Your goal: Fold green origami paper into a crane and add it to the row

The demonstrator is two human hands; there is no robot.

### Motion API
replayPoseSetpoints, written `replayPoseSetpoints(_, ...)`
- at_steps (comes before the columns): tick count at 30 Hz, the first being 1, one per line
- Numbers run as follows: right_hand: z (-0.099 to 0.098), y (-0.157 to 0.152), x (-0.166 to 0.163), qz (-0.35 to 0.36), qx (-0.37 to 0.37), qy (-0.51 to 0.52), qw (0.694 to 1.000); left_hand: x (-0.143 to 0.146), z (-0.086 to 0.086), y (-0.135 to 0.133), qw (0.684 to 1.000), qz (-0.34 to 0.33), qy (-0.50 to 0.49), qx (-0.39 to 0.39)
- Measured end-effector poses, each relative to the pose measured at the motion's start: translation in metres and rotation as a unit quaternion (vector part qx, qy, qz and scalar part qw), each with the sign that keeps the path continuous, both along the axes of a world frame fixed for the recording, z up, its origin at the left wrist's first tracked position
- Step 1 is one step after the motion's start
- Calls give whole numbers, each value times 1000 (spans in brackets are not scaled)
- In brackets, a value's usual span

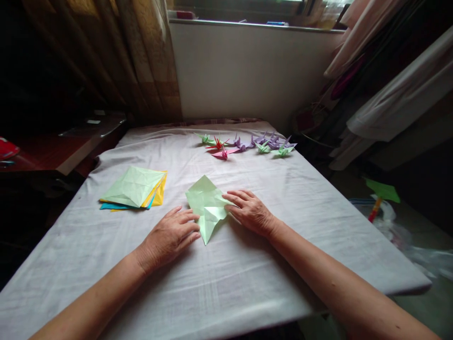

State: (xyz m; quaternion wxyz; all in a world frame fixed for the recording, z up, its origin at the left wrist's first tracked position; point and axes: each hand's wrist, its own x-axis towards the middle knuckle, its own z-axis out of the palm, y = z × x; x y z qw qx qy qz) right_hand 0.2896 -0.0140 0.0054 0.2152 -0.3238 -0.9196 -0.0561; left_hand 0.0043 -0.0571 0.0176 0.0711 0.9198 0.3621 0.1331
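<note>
A light green sheet of origami paper (pixel 205 200), creased and partly folded, lies in front of me on the cloth. Its top corner points away and a narrow corner points toward me, with raised flaps between them. My left hand (pixel 173 233) grips the paper's left edge, fingers nearly straight. On the opposite side, my right hand (pixel 249 210) has its fingers over the right edge; its thumb is hidden. To the left rests a stack of folded paper squares (pixel 136 186), light green on top, with yellow and blue ones showing underneath.
Several folded paper cranes (pixel 262 147) in purple, green, red and pink stand toward the table's far edge. A pale cloth (pixel 177 293) covers the table. Beyond it are a wall, curtain (pixel 141 56) and windowsill. Clothes (pixel 399 104) hang at right, above plastic bags (pixel 424 259).
</note>
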Motion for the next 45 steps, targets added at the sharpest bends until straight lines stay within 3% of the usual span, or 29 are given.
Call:
replayPoseSetpoints(6,17,-19,7,66,0,-10,998,21,-5,-18,995,81,-58,-16)
replayPoseSetpoints(9,22,-20,10,71,-15,-21,997,21,-10,-17,994,89,-62,-14)
replayPoseSetpoints(14,21,-9,10,48,-126,47,990,11,-17,-18,995,66,-71,-33)
replayPoseSetpoints(19,28,8,4,54,-257,112,958,8,-19,-22,995,58,-64,-45)
replayPoseSetpoints(22,33,14,-2,55,-303,127,943,9,-19,-21,997,47,-52,-41)
replayPoseSetpoints(25,28,19,-10,8,-329,129,935,8,-19,-21,996,42,-51,-51)
replayPoseSetpoints(30,6,25,-20,-70,-315,149,935,6,-21,-22,995,56,-74,-47)
replayPoseSetpoints(35,-11,22,-28,-115,-233,136,956,7,-21,-25,993,56,-104,-23)
replayPoseSetpoints(45,-21,18,-33,-138,-176,125,967,7,-19,-22,991,60,-115,-35)
